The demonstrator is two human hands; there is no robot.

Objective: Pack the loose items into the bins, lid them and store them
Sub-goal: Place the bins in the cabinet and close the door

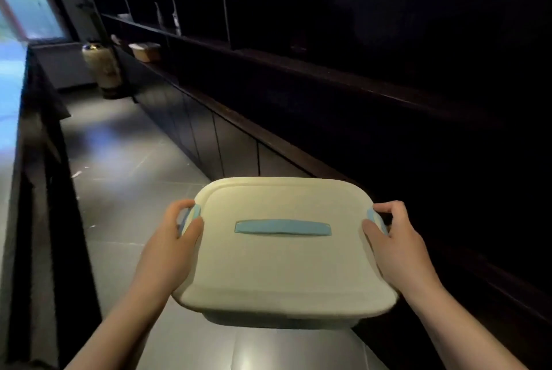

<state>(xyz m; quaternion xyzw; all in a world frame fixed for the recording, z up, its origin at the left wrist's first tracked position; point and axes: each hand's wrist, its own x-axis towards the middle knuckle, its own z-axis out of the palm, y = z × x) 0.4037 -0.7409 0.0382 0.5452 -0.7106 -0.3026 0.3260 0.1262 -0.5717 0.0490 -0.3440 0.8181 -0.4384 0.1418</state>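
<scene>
Bin [283, 253], lidded, hangs between my hands above the floor; left hand [176, 235] and right hand [394, 235] each grip a side latch, dark shelving [358, 82] lying ahead-right.

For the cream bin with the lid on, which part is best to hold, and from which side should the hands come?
The bin is probably best held by its two blue side latches, one hand from each short end. The left hand and the right hand already hold it this way. The top handle lies flat, and the wide lid suggests two-sided support.

Both forearms [131, 295] bare, apparently no sleeves.
</scene>
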